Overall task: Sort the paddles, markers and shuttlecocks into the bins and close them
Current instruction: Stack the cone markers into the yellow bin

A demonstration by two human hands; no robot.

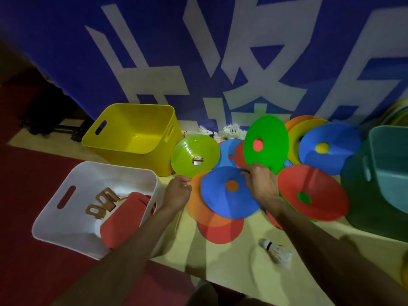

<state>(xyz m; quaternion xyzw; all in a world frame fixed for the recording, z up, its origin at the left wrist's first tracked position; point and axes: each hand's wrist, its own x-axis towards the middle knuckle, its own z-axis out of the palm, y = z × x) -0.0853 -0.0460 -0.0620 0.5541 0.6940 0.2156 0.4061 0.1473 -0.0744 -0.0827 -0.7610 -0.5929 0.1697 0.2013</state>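
Head view | our left hand (177,193) fingers pinch the lime marker (195,157) at its rim; right hand (262,184) fingers curl into the pile (229,195), hold unclear | risk: tugging one cone may drag overlapped neighbours and knock the shuttlecock (276,250) away | markers: bright, shallow, holed discs, heaped on the floor between yellow bin (123,133) and teal bin (364,206).

Bins: yellow bin (136,105), white bin (55,217), teal bin (388,151).

Markers, all plain, no print:
- lime-green marker (187,151)
- green marker (269,129), red seen through its hole
- blue marker (220,202), orange through hole
- red marker (320,186), green through hole
- second blue marker (340,155), yellow through hole
- orange marker (195,206)
- yellow marker (295,138)

Paddle (123,219): red face. Handles (103,202) brown, with white labels.

Shuttlecocks (231,131) white; nearest shuttlecock (276,250) black-banded.

Banner (154,51): blue, large white characters.

Floor (26,173): dark red, with a pale yellow patch.
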